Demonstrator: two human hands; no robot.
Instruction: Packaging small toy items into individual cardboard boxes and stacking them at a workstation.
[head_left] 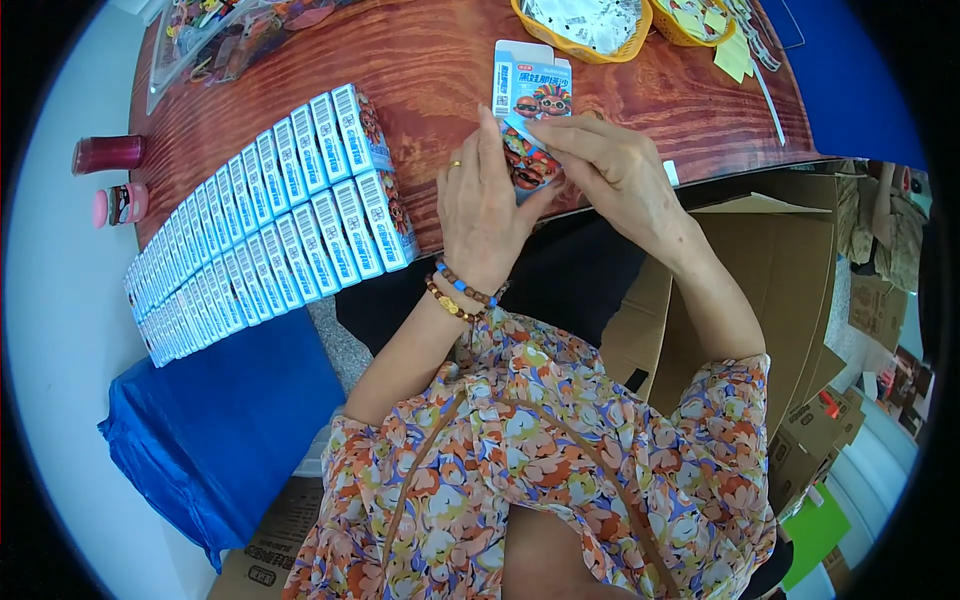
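A small light-blue carton [536, 88] with cartoon faces on its front lies at the table's near edge, a pale flap standing out at its far end. My left hand [478, 205] is closed along its left side, thumb under the near end and index finger stretched along it. From the right, my right hand [612, 172] pinches at the carton's middle, fingers bent. A colourful dark surface with more cartoon faces [528, 160] shows between my hands. Whether it is the same carton or a separate piece, I cannot tell. My right fingers hide part of it.
Two long rows of matching blue cartons [275, 215] stand packed at the left. Yellow baskets [600, 52] with packets and paper slips sit at the far side. A clear tub [165, 60], a dark red jar [108, 155] and a pink-lidded jar [120, 204] are left; an open cardboard box [765, 280] is right.
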